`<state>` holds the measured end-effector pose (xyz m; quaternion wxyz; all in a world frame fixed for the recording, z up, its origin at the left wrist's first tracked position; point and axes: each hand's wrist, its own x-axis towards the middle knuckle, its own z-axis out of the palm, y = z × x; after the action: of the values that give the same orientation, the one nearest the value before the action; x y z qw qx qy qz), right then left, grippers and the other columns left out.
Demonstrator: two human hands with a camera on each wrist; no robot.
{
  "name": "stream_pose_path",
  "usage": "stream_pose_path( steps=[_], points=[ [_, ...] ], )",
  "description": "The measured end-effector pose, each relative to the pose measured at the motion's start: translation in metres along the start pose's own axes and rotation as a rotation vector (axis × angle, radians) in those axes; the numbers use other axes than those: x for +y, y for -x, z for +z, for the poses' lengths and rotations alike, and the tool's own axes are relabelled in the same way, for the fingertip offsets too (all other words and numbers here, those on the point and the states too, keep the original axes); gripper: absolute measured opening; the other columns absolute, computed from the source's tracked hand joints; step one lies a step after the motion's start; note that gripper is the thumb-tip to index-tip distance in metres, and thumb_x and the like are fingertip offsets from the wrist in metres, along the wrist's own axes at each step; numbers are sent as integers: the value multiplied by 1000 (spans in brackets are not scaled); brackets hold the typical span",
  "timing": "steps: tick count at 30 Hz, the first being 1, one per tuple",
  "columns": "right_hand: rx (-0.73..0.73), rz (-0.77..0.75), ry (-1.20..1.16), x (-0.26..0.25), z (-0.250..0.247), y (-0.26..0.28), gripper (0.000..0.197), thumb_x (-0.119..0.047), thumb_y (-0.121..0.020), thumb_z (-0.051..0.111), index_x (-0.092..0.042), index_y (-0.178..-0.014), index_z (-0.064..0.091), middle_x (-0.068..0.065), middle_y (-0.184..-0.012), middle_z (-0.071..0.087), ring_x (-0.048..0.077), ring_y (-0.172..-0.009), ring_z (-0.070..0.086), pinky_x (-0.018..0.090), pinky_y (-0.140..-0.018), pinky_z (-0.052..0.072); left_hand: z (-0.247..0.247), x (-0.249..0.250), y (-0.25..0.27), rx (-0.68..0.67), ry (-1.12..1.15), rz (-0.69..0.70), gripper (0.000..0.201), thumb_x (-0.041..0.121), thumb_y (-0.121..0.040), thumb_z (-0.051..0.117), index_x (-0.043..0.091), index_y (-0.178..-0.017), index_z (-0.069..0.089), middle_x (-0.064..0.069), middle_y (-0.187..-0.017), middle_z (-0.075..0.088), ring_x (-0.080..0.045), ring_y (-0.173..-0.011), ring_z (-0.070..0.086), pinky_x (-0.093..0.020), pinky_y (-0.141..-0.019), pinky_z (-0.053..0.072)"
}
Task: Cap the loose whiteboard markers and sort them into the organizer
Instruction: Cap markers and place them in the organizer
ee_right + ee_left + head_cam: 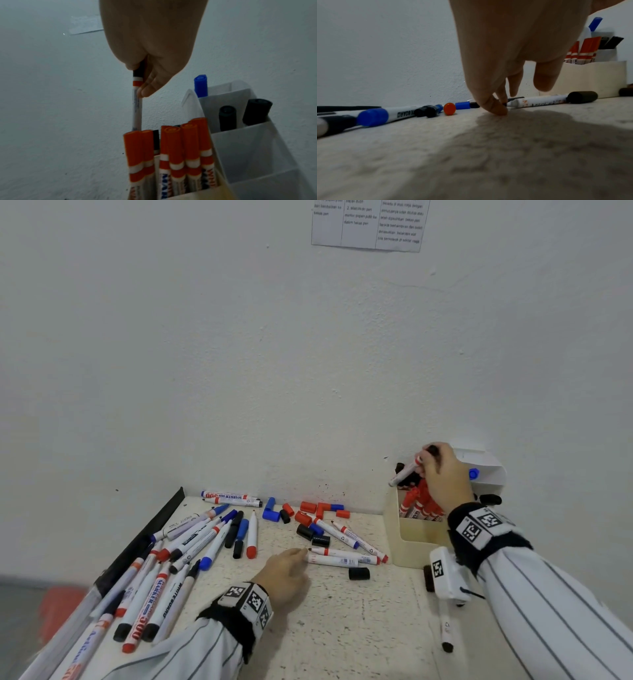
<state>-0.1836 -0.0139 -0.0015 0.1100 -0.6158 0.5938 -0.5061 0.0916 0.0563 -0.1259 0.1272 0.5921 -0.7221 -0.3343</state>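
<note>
The right hand [150,56] grips a capped marker [137,105] near upright, tail down, right above the organizer [240,142] slot of red markers; the left hand [284,571], fingers loose, touches an uncapped marker [337,559] lying crosswise on the counter [342,628]

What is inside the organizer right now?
The organizer holds red-capped markers in front, two black-capped markers and a blue-capped marker behind. Their lower ends are hidden.
</note>
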Motion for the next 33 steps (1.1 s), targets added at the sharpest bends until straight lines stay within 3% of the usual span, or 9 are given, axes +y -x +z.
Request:
stream_pose_path(
  steps=[7, 12, 14, 16, 18, 21, 25, 28, 33],
  points=[
    [43, 11, 93, 16, -6, -10, 18, -14, -97, 44, -5, -109, 54, 8, -90, 59, 27, -91, 61, 29, -77, 44, 2, 13, -14, 65, -193, -80, 42, 18, -92, 48, 21, -133, 41, 2, -135, 41, -16, -122, 41, -31, -104, 38],
    [-46, -31, 236, 17, 0, -13, 25, -14, -95, 46, -4, -116, 56, 15, -115, 55, 24, -106, 51, 26, -92, 35, -4, 19, -20, 120, -334, -105, 37, 20, -92, 50, 24, -128, 43, 1, -126, 50, -16, -113, 48, -30, -95, 44],
    [-47, -36, 264, 17, 4, -16, 27, -12, -93, 51, -7, -119, 55, 14, -116, 55, 26, -109, 52, 33, -100, 38, -6, 19, -22, 116, -344, -114, 36, 20, -92, 51, 23, -128, 44, 1, -125, 51, -15, -113, 49, -29, -96, 44],
    [-23, -31, 291, 19, 9, -19, 24, -13, -89, 57, -13, -113, 54, 12, -107, 60, 26, -99, 57, 41, -94, 46, -8, 20, -22, 108, -357, -130, 32, 20, -92, 52, 22, -123, 50, 1, -123, 52, -15, -112, 50, -28, -96, 43],
    [14, -50, 345, 19, 13, -19, 13, -16, -88, 60, -15, -100, 55, 9, -98, 60, 25, -91, 57, 35, -85, 47, -9, 20, -23, 100, -352, -139, 26, 23, -92, 52, 22, -118, 56, 1, -122, 53, -15, -111, 51, -28, -97, 43],
    [-50, -35, 384, 17, 18, -17, 16, -19, -93, 52, -15, -108, 56, 5, -100, 61, 18, -88, 54, 25, -78, 39, -11, 18, -24, 124, -237, -138, 25, 29, -93, 52, 22, -115, 59, 3, -114, 56, -10, -98, 51, -23, -91, 44],
    [-181, 7, 406, 20, 29, -20, 30, -25, -95, 47, -15, -123, 52, 10, -113, 64, 27, -100, 59, 41, -90, 47, -15, 14, -26, 234, 66, -171, 20, 25, -92, 53, 22, -110, 62, 6, -106, 61, -5, -92, 53, -19, -86, 43],
    [-288, 65, 537, 22, 30, -19, 31, -31, -95, 41, -18, -117, 58, 10, -115, 63, 29, -106, 54, 42, -92, 45, -22, 14, -26, 337, 261, -150, 19, 23, -92, 55, 17, -109, 63, 5, -104, 63, -7, -95, 55, -22, -90, 41],
    [-377, 98, 698, 24, 33, -13, 39, -38, -97, 34, -24, -131, 48, 6, -133, 51, 29, -124, 36, 43, -102, 34, -34, 18, -28, 517, 635, -143, 25, 29, -92, 54, 9, -104, 65, -1, -91, 69, -17, -88, 66, -38, -88, 53]
  ],
)
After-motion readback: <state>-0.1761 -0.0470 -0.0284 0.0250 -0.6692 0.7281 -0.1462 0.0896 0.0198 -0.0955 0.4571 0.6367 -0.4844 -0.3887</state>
